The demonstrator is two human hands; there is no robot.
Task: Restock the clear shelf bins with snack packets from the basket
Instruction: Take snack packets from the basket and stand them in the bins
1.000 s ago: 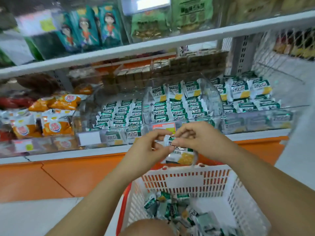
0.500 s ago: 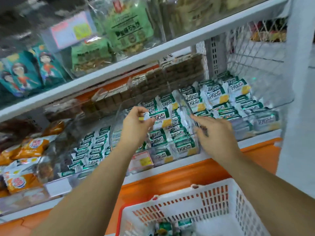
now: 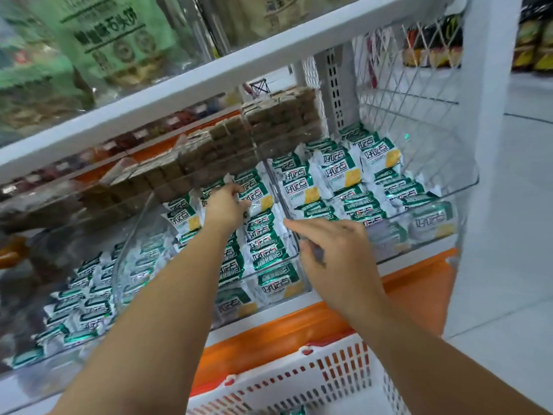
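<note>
Left hand (image 3: 226,205) deeper, gripping packet (image 3: 261,202); white shelf (image 3: 269,316)

White metal shelf (image 3: 209,85), orange base panel (image 3: 419,283), wire mesh divider (image 3: 419,85), white upright post (image 3: 490,115), pale glossy floor (image 3: 526,235)

Large green bags (image 3: 119,40) fill the upper left, above a white shelf edge (image 3: 209,82). Brown wrapped blocks (image 3: 269,124) are stacked at centre. White wire mesh (image 3: 404,94) stands upper right, with an orange panel (image 3: 419,280) below it.

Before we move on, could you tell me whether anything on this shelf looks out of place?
Nothing spilled or damaged. Only the back packets in the right bin lean at uneven angles, unlike the neat front rows.
</note>
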